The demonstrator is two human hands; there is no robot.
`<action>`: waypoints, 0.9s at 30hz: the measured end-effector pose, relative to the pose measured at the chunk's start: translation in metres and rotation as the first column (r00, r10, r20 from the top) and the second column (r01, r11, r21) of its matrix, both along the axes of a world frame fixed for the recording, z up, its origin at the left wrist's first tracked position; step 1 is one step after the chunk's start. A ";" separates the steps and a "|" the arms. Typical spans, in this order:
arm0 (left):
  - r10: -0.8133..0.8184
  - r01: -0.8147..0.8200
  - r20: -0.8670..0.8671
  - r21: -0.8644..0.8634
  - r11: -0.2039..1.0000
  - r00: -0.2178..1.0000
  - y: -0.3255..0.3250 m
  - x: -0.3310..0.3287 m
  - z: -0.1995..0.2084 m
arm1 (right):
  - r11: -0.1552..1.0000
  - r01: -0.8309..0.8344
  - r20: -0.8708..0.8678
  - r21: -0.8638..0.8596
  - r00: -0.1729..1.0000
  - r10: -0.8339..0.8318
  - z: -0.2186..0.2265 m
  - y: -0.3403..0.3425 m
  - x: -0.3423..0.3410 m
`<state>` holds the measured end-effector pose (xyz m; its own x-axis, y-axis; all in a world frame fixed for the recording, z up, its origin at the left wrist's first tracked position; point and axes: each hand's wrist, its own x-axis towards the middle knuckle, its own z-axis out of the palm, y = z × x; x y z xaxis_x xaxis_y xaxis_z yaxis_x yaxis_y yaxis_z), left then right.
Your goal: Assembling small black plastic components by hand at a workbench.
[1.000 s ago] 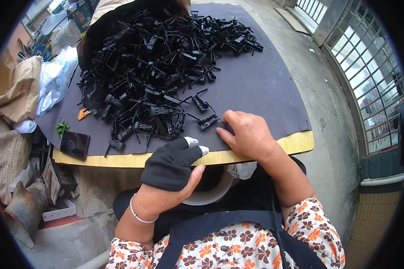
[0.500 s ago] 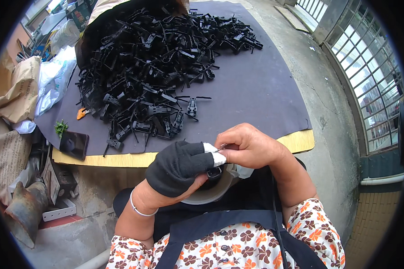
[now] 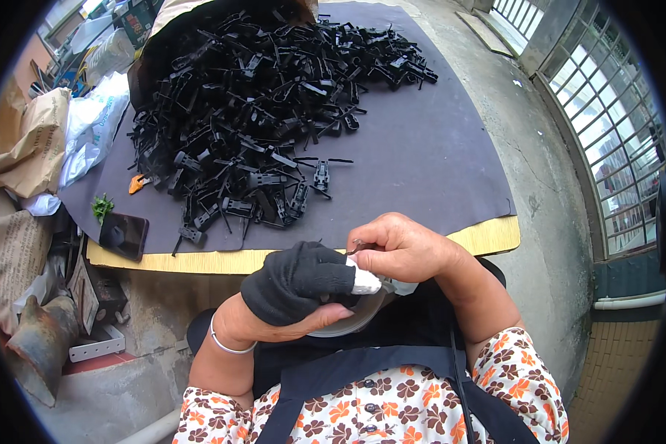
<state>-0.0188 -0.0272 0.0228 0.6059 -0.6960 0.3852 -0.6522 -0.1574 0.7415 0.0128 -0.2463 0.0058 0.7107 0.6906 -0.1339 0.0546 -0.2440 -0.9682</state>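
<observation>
My left hand (image 3: pixel 296 281) wears a black glove with cut-off fingers, and white wrapping covers fingertips. Its fingers are curled around a black plastic part (image 3: pixel 345 299), mostly hidden beneath them. Bare and just to the right, my right hand (image 3: pixel 401 250) pinches a small, thin dark piece (image 3: pixel 360 246) between thumb and forefinger, close to the gloved fingertips. Under both hands is a pale round container (image 3: pixel 359 323), largely covered. Beyond them, a big heap of similar black plastic parts (image 3: pixel 251 111) with thin arms spreads over the grey table cover (image 3: pixel 429 163).
A dark phone (image 3: pixel 123 237), a green sprig (image 3: pixel 102 208) and an orange object (image 3: pixel 137 184) lie at the table's left. Paper bags (image 3: pixel 33 140) and a white plastic bag (image 3: pixel 92 133) crowd that side. A barred gate (image 3: pixel 607 140) stands at right.
My right hand has lowered slightly and shifted left. The left fingers have curled further over the black part, hiding its end, which showed before. The heap looks unchanged.
</observation>
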 end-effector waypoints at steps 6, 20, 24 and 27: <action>0.076 -0.286 -0.533 -0.325 0.902 0.843 -0.001 -0.003 -0.009 | 0.972 0.233 0.236 0.041 0.943 -0.236 0.002 0.007 -0.003; 0.005 -0.353 -0.746 -0.310 0.883 0.666 -0.019 -0.004 -0.023 | 0.835 0.407 0.399 0.369 0.742 -0.538 -0.013 0.035 -0.018; 0.347 -0.439 -0.440 -0.123 0.890 0.828 -0.029 -0.006 -0.029 | 0.846 0.412 0.084 0.337 0.882 -0.463 -0.012 0.029 -0.013; 0.396 -0.502 -0.488 -0.102 0.859 0.778 -0.026 -0.006 -0.030 | 0.924 0.308 0.195 0.227 0.915 -0.353 -0.004 0.020 -0.010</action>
